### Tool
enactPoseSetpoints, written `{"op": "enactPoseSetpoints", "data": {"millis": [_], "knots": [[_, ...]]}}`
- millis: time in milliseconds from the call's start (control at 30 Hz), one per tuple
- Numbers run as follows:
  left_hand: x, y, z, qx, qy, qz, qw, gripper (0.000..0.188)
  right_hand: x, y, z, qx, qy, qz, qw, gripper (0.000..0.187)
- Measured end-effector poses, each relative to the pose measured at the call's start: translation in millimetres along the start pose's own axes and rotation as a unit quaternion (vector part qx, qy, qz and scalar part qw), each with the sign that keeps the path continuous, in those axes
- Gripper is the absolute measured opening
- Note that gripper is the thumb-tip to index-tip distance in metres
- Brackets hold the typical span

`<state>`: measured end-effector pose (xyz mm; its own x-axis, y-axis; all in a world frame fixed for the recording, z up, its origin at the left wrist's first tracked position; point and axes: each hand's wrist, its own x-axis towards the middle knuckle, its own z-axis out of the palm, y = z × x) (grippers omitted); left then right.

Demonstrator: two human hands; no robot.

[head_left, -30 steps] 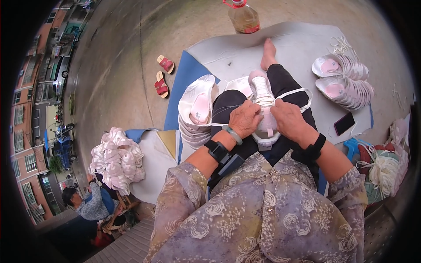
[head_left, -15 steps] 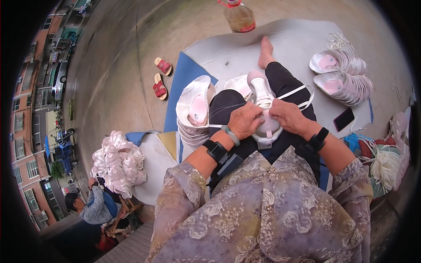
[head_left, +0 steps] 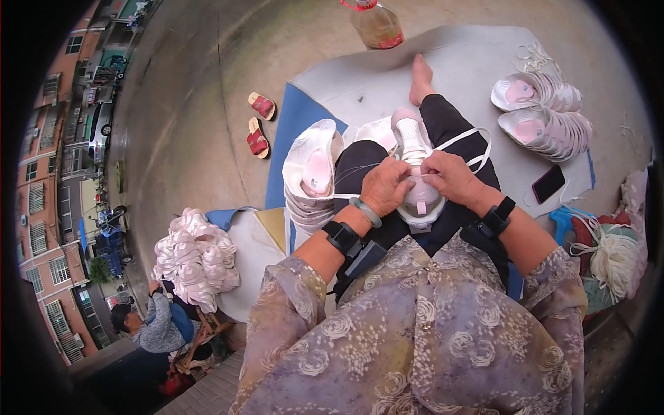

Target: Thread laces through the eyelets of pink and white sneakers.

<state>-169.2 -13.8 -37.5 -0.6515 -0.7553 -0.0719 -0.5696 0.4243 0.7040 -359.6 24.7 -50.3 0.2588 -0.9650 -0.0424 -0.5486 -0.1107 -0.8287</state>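
Observation:
A white and pale pink sneaker (head_left: 420,195) lies between my thighs, its toe pointing away from me. My left hand (head_left: 387,184) is closed in a pinch at the lacing area, on the shoe's left side. Opposite it, my right hand (head_left: 448,177) pinches too, the fingertips of both hands almost meeting over the tongue. A white shoelace (head_left: 477,135) loops out from the shoe over my right thigh. Another length runs left past my left hand towards a stack of nested shoe uppers (head_left: 315,169). The lace ends within the fingers are hidden.
Nested shoe uppers (head_left: 546,131) and a dark phone (head_left: 548,184) lie right on the pale mat (head_left: 477,55). A bundle of white laces (head_left: 612,259) is at far right. A bottle (head_left: 377,26), red slippers (head_left: 257,138), a shoe pile (head_left: 194,259) and a seated person (head_left: 162,321) surround me.
The view has shifted slightly. Both hands stay at the lacing area, and the right fingers have moved slightly towards the left ones.

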Motion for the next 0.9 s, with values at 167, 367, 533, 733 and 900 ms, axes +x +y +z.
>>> {"op": "enactPoseSetpoints", "data": {"millis": [167,367,533,733,900], "knots": [[1,11,0,0.038,0.021,-0.027,0.999,0.021,9,-1,6,0.009,0.034,0.037,0.999,0.006],[3,6,4,0.009,0.019,-0.004,1.000,0.021,15,-1,1,0.043,-0.015,0.094,0.995,0.008],[-1,4,5,-0.051,0.038,-0.012,0.998,0.021,2,-14,15,-0.090,0.078,0.081,0.990,0.008],[-2,-4,9,-0.077,0.032,-0.027,0.996,0.021,-3,-8,2,0.003,0.041,0.076,0.996,0.011],[1,-8,14,-0.108,0.044,-0.025,0.993,0.017,6,-8,8,-0.032,0.025,0.089,0.995,0.011]]}}
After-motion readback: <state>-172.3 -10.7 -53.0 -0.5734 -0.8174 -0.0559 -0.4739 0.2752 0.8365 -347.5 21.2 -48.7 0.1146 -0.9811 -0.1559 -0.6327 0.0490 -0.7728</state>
